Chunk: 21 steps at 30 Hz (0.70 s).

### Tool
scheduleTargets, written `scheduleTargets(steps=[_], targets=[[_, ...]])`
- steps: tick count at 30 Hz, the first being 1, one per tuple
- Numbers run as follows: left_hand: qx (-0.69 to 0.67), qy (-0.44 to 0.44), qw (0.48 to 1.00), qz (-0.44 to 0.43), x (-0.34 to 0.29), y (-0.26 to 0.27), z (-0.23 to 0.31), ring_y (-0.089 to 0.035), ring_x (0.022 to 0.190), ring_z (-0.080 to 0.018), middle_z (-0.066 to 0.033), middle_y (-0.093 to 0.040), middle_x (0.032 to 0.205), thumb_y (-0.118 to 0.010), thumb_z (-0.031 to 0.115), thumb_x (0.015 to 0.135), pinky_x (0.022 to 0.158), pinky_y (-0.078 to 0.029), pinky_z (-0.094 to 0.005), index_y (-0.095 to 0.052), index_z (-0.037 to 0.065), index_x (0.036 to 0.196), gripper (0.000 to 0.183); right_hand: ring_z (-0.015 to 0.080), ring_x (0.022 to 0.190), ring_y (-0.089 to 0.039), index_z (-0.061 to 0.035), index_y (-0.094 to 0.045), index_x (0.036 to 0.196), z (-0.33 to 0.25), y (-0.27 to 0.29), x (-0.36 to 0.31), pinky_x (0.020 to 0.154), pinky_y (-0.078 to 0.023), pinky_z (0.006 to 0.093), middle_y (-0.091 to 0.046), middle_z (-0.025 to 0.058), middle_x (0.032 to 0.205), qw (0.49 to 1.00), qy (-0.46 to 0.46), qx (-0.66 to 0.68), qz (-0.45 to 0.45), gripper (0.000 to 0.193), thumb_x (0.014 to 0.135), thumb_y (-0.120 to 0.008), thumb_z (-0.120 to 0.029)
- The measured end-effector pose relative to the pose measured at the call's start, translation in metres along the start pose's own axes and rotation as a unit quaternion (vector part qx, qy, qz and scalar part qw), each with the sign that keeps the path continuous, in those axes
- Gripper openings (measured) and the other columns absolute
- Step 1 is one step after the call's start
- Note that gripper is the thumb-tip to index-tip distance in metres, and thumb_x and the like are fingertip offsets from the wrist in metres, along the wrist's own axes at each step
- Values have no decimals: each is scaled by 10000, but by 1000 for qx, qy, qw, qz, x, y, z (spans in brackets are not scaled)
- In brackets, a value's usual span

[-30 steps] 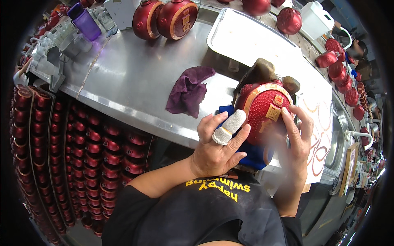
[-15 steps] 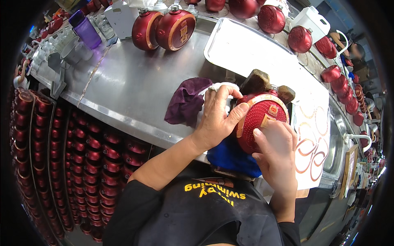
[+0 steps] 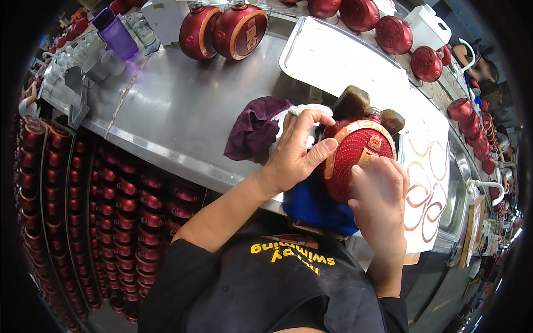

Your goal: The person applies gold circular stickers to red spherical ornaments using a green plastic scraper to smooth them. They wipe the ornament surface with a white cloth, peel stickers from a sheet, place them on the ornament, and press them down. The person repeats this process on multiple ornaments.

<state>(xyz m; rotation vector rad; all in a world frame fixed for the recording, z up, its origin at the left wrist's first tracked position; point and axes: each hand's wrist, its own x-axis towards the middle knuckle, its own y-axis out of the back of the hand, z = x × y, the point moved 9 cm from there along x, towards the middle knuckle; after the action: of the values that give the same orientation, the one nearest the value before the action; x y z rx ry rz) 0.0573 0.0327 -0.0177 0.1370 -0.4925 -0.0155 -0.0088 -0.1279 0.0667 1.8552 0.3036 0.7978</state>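
Note:
A round, flat red bottle (image 3: 347,145) with a dotted face lies tilted in front of me, a gold-orange band (image 3: 363,126) curving along its rim. Two brown worn blocks (image 3: 352,102) flank its neck, and blue cloth (image 3: 316,210) lies under its lower side. My left hand (image 3: 297,147) grips the bottle's left edge, thumb on the band and index finger bent over the side. Over the lower right of the face, my right hand (image 3: 383,191) is curled against the bottle, slightly blurred, hiding part of the band. Purple cloth (image 3: 250,133) and white cloth (image 3: 311,109) lie by my left hand.
Two finished-looking red bottles (image 3: 240,32) stand on the metal bench (image 3: 166,97). A white tray (image 3: 333,55) lies behind the work. Sheets with ring-shaped bands (image 3: 425,188) are at right. Racks of red bottles (image 3: 127,222) fill the lower left.
The whole view has shifted a little. My right hand sits slightly higher and further right against the bottle; my left hand keeps its place on the edge.

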Motion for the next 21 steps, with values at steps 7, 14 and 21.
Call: scheduleTargets(steps=[7,14,21], targets=[[10,-21,999,-26,-4,1,6,-492,1246,-322,-150,-586,1327,-675,404,1004,1118,-324,-427,-546,45,1312,490,390,1282,-511,-186,-703,1315,-3,-1,-2,1052,-452,514,-530,121,1409,1000,1,-7,-18,655,684,-858,-108],[-40,0,998,-57,-3,-1,3,-503,1260,-317,-150,-571,1365,-679,408,1000,1126,-320,-425,-534,45,1341,519,341,1312,-491,-243,-677,1330,-22,-15,1,983,-413,512,-517,92,1429,996,37,-52,-68,666,692,-858,-187],[-19,-2,996,-90,-5,-2,0,-479,1358,-271,-159,-534,1406,-652,365,1026,1167,-338,-400,-482,4,1427,566,329,1328,-469,-241,-682,1314,-23,-21,5,1002,-397,521,-507,80,1444,989,38,-113,-92,610,726,-843,-219]])
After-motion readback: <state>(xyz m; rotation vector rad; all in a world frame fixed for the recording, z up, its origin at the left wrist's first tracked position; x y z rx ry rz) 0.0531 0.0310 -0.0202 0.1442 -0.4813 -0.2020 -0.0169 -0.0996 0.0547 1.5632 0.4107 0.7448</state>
